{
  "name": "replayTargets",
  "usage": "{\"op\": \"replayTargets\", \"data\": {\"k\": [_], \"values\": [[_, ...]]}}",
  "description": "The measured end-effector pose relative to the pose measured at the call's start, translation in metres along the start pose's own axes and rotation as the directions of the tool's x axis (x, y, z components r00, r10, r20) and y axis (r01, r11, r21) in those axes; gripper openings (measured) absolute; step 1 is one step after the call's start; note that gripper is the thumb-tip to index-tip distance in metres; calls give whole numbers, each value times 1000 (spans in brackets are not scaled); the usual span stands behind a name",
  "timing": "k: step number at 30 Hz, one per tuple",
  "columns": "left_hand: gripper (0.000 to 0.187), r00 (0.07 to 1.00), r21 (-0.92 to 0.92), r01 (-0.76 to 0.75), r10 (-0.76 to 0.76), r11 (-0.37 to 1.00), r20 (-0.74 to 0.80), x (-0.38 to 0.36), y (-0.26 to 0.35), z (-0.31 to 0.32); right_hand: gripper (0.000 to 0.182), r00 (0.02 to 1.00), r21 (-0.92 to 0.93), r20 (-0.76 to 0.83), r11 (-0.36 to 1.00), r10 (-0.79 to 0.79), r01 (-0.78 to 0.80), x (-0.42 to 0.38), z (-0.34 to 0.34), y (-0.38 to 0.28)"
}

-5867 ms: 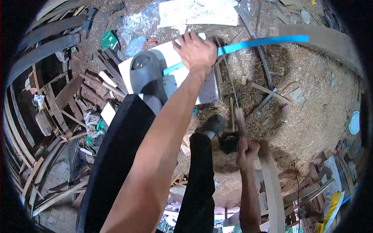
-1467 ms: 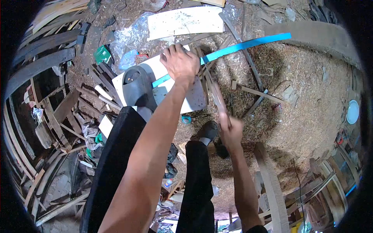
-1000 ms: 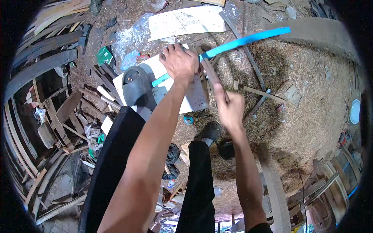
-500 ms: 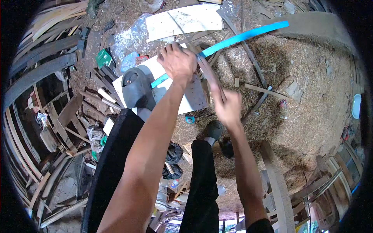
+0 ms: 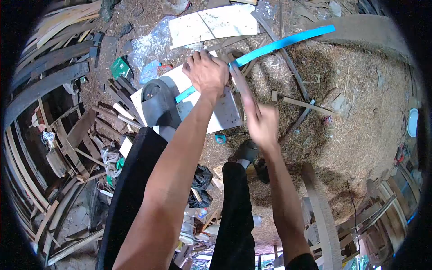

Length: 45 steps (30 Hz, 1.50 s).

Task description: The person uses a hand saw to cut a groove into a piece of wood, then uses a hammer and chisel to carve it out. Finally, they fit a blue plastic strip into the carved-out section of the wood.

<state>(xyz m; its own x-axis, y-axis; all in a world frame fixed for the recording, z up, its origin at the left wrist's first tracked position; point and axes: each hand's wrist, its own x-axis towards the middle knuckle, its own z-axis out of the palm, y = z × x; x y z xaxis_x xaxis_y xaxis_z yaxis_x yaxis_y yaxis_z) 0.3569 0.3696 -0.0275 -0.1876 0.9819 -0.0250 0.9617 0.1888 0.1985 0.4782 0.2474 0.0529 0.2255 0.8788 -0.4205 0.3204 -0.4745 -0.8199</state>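
Observation:
My left hand (image 5: 206, 73) presses a long blue strip (image 5: 283, 43) down onto a white board (image 5: 228, 109), its fingers bent over the strip. One end of the strip pokes out left of the hand, and the longer part reaches past the board to the upper right. A handsaw (image 5: 240, 84), blurred and seen almost edge-on, is in my closed right hand (image 5: 263, 125). Its blade meets the strip just right of my left hand. A dark clog (image 5: 159, 104) on my left foot rests on the board beside the strip's short end.
A teal tape measure (image 5: 220, 138) lies on the ground below the board. Sawdust (image 5: 360, 94) covers the floor to the right, with an offcut (image 5: 308, 105) on it. A white sheet (image 5: 213, 26) lies beyond my hands. Stacked timber (image 5: 49, 85) lines the left.
Very little differs. My right hand and the saw are blurred by motion but sit in almost the same place. The left hand, strip and board hold still.

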Motion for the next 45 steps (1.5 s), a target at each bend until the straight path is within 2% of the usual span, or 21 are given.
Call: {"op": "replayTargets", "data": {"k": [2, 5, 7, 8, 10, 13, 15, 16, 19, 22, 24, 26, 27, 29, 31, 32, 34, 36, 39, 42, 45], "values": [[36, 999, -42, 22, -20, 999, 51, 1, -2, -2, 58, 994, -28, 7, 993, 111, -111, 29, 11, -24], [34, 1000, 5, 11, -11, 1000, -24, -2, 0, 1, 58, 998, -8, 4, 998, 70, -70, -9, 3, -2], [34, 999, -25, 35, -35, 999, 4, -3, 3, -3, 45, 995, -95, 20, 990, 102, -100, -51, -21, 11], [33, 998, -46, 50, -48, 998, 30, -1, 3, -4, 36, 999, -26, -38, 999, 24, -25, -79, -31, 25], [33, 998, -57, 66, -65, 996, 26, 0, 3, -4, 30, 985, 38, 11, 984, 174, -175, -127, -57, 25], [34, 999, -71, 45, -43, 996, 31, -4, 3, -3, 47, 994, 11, -79, 997, 81, -81, -140, -49, 42], [38, 987, -31, 66, -61, 997, 146, 0, 5, -13, 36, 991, -94, 40, 987, 131, -127, -112, -41, 50], [41, 979, -7, 69, -66, 998, 193, 4, 5, -15, 38, 998, -48, 14, 997, 60, -60, -89, -32, 42], [42, 986, 4, 65, -65, 998, 153, 2, 4, -10, 48, 998, -35, 17, 997, -65, 65, -10, -12, 2], [45, 977, 6, 80, -79, 997, 200, 5, 8, -18, 48, 976, -8, 126, 984, 180, -180, 8, -14, -20], [45, 968, 26, 90, -94, 996, 233, 6, 7, -19, 43, 992, -167, 26, 978, -122, 125, -51, -26, 31], [44, 987, 11, 51, -52, 999, 153, 2, 2, -4, 37, 989, 25, -7, 989, 145, -145, -113, -56, 16], [42, 997, 4, -5, 4, 1000, 74, 4, -2, 2, 36, 993, 11, 2, 993, 117, -117, -132, -67, 25], [41, 997, 5, 6, -7, 1000, 75, 3, -3, -1, 35, 992, -10, 27, 992, 124, -124, -142, -72, 30], [38, 995, 2, -3, 3, 1000, 99, 4, 2, -7, 36, 997, -48, 17, 996, 71, -70, -93, -53, 21], [38, 995, -1, -10, 10, 1000, 94, 6, 0, -5, 46, 998, -142, 65, 990, 21, -12, -55, -36, 13], [41, 994, -60, -12, 19, 998, 110, 7, -6, 3, 55, 995, -92, 45, 992, 91, -86, 8, -4, -25], [42, 990, -74, 5, 5, 997, 142, 7, -5, -4, 57, 992, -104, 52, 988, 116, -111, 15, -8, -40], [43, 995, -113, 0, 12, 994, 103, 6, 0, -3, 57, 983, -125, 83, 980, 164, -153, -21, -30, -41], [34, 1000, -35, -13, 14, 999, 13, 5, -1, -1, 38, 969, -151, 96, 966, 227, -211, -88, -83, -66], [35, 1000, -62, 1, 1, 998, 25, 5, 0, -1, 38, 949, -186, 115, 945, 293, -269, -90, -84, -80]]}}
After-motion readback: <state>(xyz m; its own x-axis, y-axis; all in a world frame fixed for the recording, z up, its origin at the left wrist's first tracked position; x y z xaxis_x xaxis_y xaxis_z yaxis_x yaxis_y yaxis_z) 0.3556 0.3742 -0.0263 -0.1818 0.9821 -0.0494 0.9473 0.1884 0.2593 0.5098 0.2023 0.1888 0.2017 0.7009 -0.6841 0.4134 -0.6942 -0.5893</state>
